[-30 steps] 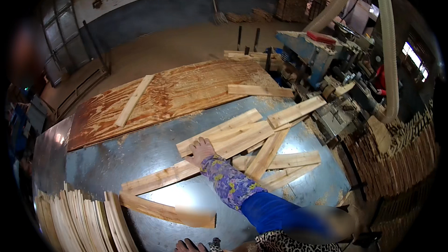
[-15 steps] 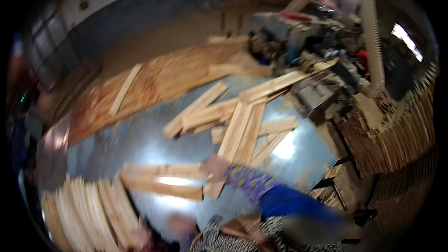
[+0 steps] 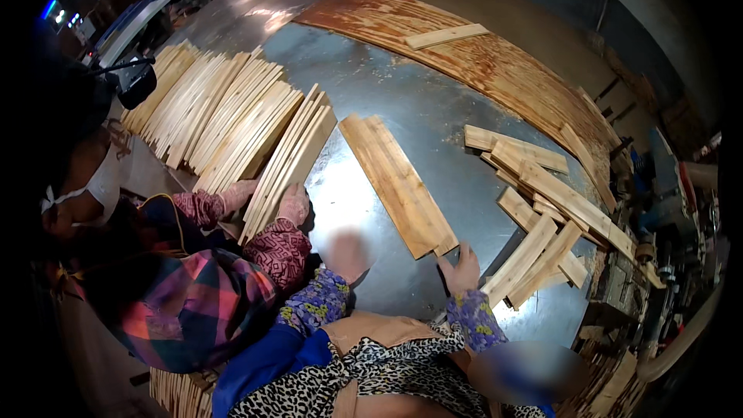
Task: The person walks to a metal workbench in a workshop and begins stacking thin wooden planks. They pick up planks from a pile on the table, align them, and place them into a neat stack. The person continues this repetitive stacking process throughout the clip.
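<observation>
Two planks [image 3: 398,186] lie side by side on the metal table, slanting away from me to the far left. At their near end is my right hand [image 3: 462,267], its fingers stretched out and touching the plank ends from the right. My left hand [image 3: 346,254] hovers over or rests on the table left of the planks; its fingers are blurred. Left of it, a co-worker's two hands in patterned pink sleeves hold a bundle of upright boards [image 3: 298,155] between them.
A long row of edge-standing boards [image 3: 224,101] fills the table's left side. Several loose planks [image 3: 542,193] lie crossed at the right, near machinery [image 3: 619,282]. A worn plywood sheet [image 3: 464,54] with one strip [image 3: 446,35] on it runs along the far edge.
My view has turned left toward the co-worker and the board row. My right hand has drawn nearer my body at the plank ends. The two planks now lie closer together.
</observation>
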Available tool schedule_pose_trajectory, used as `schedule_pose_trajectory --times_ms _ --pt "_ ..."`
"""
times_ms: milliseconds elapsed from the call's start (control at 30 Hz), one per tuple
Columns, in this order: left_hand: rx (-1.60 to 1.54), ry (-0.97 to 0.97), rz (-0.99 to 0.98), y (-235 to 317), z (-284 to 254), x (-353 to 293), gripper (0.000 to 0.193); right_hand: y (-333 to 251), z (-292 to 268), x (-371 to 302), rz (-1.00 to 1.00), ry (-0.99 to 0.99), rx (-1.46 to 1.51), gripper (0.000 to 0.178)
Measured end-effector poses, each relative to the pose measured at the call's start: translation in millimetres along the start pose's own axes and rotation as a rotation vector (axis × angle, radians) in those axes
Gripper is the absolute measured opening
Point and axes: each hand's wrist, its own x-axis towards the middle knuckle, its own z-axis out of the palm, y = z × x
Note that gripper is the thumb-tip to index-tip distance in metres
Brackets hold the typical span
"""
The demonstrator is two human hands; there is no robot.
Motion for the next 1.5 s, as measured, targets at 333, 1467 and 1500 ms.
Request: schedule_pose_trajectory --times_ms 333,1467,1500 --pt "-0.329 0.12 -0.044 66 15 55 0.056 -15 79 96 -0.215 0.033 -0.301 0.086" --pt "-1.806 -0.348 -0.905 77 -67 -40 0.056 -40 56 -54 0.233 -0.342 0.687 0.063" --pt "-1.644 -0.425 -0.878 88 -83 -33 0.056 -34 67 -57 0.252 -0.298 0.586 0.062"
